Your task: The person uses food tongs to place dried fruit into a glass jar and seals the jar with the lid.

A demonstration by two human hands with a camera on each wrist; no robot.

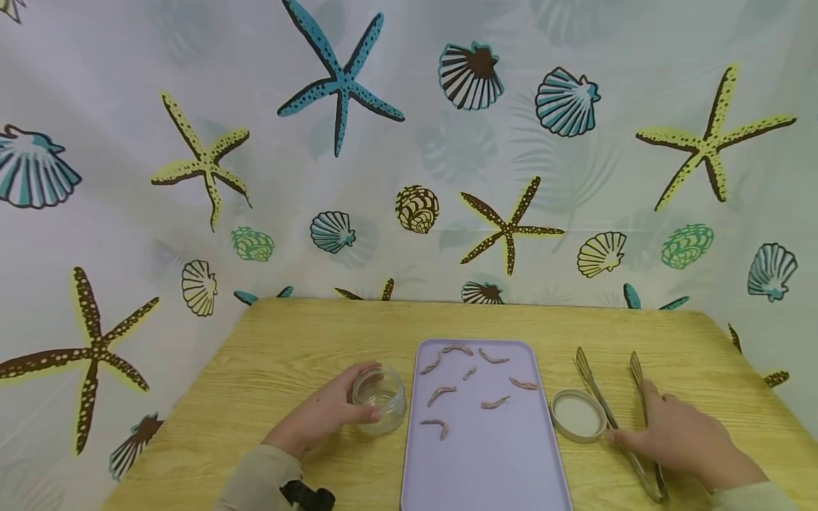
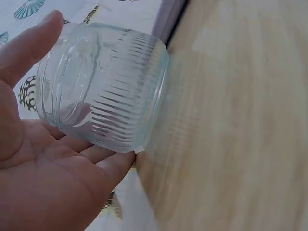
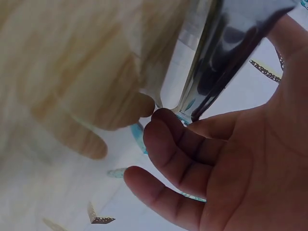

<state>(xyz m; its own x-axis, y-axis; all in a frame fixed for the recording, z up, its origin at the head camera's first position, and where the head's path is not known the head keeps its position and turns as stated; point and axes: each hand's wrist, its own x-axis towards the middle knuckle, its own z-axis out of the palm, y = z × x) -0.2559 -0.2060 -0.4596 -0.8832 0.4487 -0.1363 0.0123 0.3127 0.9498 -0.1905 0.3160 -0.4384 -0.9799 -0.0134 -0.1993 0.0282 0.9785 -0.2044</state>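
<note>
My left hand (image 1: 332,411) holds a small clear glass jar (image 1: 386,404), thumb on the near side and fingers behind. The jar stands upright, uncapped, beside the tray's left edge; its ribbed wall shows in the left wrist view. On the right, my right hand (image 1: 680,436) grips metal tongs (image 1: 599,394) lying on the table, with thumb by the left arm and fingers at the right one. The tongs' arms are spread apart. In the right wrist view, shiny metal of the tongs (image 3: 226,53) lies between thumb and fingers.
A lilac tray (image 1: 492,468) lies in the middle of the wooden table (image 1: 319,330), with several thin, brown, shrivelled pieces (image 1: 442,394) scattered over its far half. Between tray and tongs sits a round lid (image 1: 578,415). A shell-printed curtain (image 1: 383,170) hangs behind the table.
</note>
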